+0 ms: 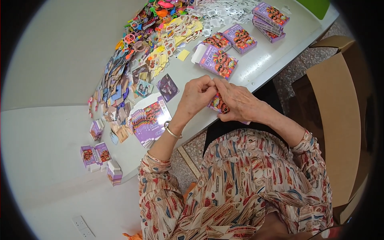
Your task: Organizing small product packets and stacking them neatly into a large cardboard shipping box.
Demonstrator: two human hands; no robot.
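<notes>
Both of my hands are on a small purple cardboard box (218,105) with a colourful cartoon print, just over the table's near edge. My right hand (242,100) is wrapped round it and covers most of it. The fingers of my left hand (196,95) pinch at its upper end, thumb and fingertips close to those of the right. What lies between the fingertips there is hidden. Beyond my hands, on the table, lies a similar box (221,63) with a white flap sticking out at its left end.
Closed purple boxes (242,39) and a stack of them (272,20) lie at the far right. Flat cartons (150,120) are fanned by my left forearm. Behind are heaps of cards (116,88), stickers, white sachets (224,12) and colourful trinkets. A cardboard carton (336,120) stands right.
</notes>
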